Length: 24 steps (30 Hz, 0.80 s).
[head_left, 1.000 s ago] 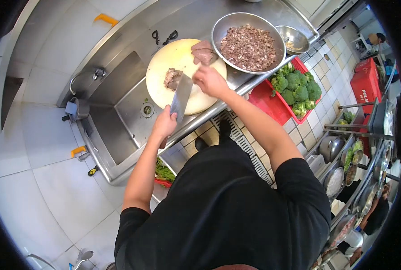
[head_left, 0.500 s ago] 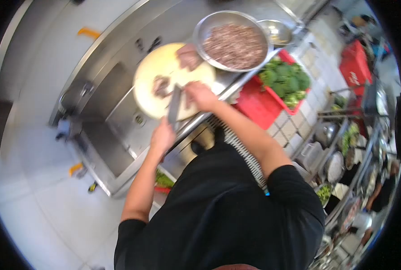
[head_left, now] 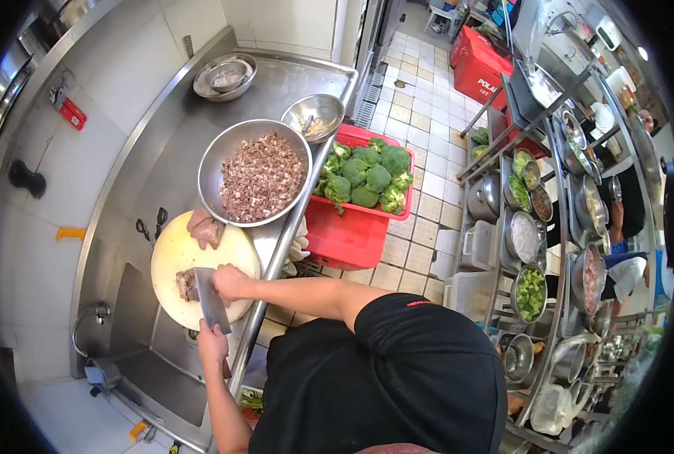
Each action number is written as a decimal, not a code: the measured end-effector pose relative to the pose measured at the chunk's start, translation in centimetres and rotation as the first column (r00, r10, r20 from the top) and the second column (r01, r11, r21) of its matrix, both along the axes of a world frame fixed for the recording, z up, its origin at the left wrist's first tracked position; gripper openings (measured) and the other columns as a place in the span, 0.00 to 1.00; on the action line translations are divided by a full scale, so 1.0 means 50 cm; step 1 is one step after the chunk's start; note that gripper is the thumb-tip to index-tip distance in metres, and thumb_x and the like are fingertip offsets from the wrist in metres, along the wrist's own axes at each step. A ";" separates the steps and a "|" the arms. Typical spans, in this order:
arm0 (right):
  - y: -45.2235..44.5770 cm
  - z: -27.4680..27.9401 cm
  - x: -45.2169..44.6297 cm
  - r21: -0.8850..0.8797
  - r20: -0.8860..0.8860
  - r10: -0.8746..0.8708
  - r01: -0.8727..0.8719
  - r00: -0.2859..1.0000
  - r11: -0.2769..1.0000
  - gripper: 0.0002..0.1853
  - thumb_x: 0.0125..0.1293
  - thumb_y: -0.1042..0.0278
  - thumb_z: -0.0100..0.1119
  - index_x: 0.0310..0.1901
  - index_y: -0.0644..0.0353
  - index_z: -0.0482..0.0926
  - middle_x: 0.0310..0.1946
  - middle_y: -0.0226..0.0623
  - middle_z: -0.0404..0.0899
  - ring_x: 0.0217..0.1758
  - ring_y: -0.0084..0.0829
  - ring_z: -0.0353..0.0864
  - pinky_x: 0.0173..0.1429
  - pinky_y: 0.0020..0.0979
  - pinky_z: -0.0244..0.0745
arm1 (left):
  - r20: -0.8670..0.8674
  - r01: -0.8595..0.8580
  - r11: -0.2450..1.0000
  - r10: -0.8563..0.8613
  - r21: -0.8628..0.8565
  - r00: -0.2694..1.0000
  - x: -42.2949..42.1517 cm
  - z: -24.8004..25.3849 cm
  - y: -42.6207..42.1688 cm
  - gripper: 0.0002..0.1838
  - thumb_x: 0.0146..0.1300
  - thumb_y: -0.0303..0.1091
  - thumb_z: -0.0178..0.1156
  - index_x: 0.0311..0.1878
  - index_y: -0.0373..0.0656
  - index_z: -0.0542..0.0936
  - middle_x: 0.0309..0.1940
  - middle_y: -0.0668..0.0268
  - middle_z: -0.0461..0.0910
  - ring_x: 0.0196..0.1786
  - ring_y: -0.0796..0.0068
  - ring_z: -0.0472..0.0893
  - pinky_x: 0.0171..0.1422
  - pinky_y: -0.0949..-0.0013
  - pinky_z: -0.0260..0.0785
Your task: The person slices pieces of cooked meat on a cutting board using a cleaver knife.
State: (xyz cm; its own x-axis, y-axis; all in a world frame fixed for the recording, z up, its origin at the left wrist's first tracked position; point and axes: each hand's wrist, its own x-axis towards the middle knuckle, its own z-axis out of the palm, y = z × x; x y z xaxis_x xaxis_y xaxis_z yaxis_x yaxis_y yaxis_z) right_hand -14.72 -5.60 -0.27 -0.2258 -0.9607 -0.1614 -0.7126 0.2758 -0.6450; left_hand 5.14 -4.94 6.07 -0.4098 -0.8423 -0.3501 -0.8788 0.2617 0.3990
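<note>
My left hand is wrapped round the handle of a cleaver. Its broad blade stands over a round, pale yellow cutting board. Close beside the blade, my right hand is closed over a piece of meat, mostly hidden under the fingers. Cut meat lies on the other side of the blade. A larger chunk of meat rests at the board's far edge, near a big steel bowl full of small diced meat.
The board sits on a steel sink counter with a tap. Smaller bowls stand farther back. Broccoli fills a red basket beside the counter. To the right, a rack holds several food bowls; other people are behind it.
The view has turned and shifted, bringing more of the counter's far end and the aisle into sight. The cleaver blade now stands right beside the cut meat. Both hands keep their holds.
</note>
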 end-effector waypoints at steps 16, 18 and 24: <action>0.081 0.012 0.027 -0.101 -0.004 -0.206 0.205 0.978 0.974 0.18 0.60 0.69 0.69 0.49 0.66 0.78 0.47 0.53 0.79 0.51 0.56 0.84 0.56 0.48 0.81 | 0.043 0.195 0.979 -0.197 0.055 0.979 0.046 0.012 -0.053 0.19 0.74 0.35 0.56 0.60 0.33 0.70 0.44 0.33 0.83 0.51 0.29 0.82 0.56 0.39 0.73; 0.093 0.014 0.036 -0.173 -0.011 -0.249 0.243 0.969 0.954 0.17 0.59 0.69 0.68 0.49 0.65 0.77 0.49 0.53 0.76 0.52 0.56 0.81 0.58 0.49 0.80 | 0.055 0.181 0.981 -0.186 0.075 0.981 0.045 0.028 -0.044 0.18 0.74 0.34 0.55 0.61 0.33 0.69 0.44 0.33 0.83 0.50 0.29 0.82 0.56 0.39 0.73; 0.120 -0.021 0.028 -0.311 -0.199 0.039 -0.101 0.979 0.945 0.21 0.54 0.66 0.71 0.48 0.64 0.76 0.50 0.46 0.73 0.56 0.49 0.76 0.61 0.45 0.78 | 0.054 0.187 0.982 -0.186 -0.019 0.981 0.060 0.008 -0.002 0.18 0.74 0.33 0.54 0.61 0.33 0.69 0.41 0.33 0.84 0.48 0.29 0.83 0.55 0.37 0.73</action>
